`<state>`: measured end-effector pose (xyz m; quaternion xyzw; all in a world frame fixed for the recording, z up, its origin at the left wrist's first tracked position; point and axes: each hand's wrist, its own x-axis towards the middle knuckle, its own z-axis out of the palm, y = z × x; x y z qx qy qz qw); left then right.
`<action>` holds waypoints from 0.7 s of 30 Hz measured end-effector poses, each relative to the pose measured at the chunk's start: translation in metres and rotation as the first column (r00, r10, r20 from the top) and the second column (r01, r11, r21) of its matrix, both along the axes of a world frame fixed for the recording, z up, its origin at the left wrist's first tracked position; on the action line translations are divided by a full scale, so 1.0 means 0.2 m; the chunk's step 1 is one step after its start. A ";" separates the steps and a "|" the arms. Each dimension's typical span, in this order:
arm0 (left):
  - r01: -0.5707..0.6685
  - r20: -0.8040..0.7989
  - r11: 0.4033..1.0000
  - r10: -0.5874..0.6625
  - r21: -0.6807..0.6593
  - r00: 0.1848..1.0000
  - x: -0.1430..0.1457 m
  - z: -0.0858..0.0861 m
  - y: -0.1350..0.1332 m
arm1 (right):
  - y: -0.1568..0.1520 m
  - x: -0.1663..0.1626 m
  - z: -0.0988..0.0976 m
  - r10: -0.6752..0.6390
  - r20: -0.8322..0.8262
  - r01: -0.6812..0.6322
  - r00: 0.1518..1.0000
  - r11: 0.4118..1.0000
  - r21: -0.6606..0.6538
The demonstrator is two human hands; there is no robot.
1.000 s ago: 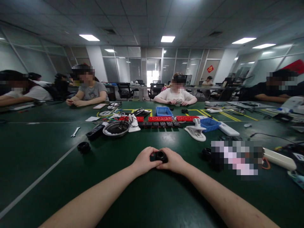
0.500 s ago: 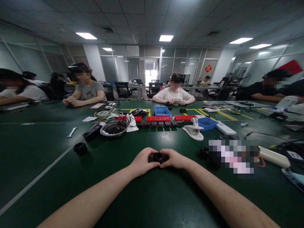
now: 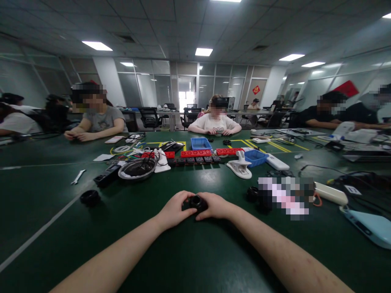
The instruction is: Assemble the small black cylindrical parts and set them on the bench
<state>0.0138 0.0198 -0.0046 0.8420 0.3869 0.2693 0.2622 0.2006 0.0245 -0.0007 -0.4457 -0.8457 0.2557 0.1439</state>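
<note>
A small black ring-shaped part [image 3: 195,202] sits between both my hands, low over the green table [image 3: 195,252], in the middle of the head view. My left hand [image 3: 174,209] curls round its left side with fingers closed. My right hand [image 3: 215,205] grips its right side, fingers wrapped over it. Both forearms reach in from the bottom edge. Most of the part is hidden by my fingers.
Another black ring [image 3: 90,197] lies to the left and one [image 3: 253,193] to the right. Further back are a metal bowl [image 3: 137,168], red and black power strips [image 3: 195,154], blue bins [image 3: 200,143], a white clip stand [image 3: 240,167] and a wrench [image 3: 78,176]. Several people sit around the table.
The view has swung to the right and tipped down a little, so everything shifts left in the frame. My hands keep hold of the black part and stay together.
</note>
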 end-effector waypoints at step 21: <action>-0.266 0.018 0.964 0.266 0.012 0.964 0.05 -0.03 -0.03 | 0.00 -0.07 -0.09 -0.339 0.083 0.322 0.937 0.932 0.167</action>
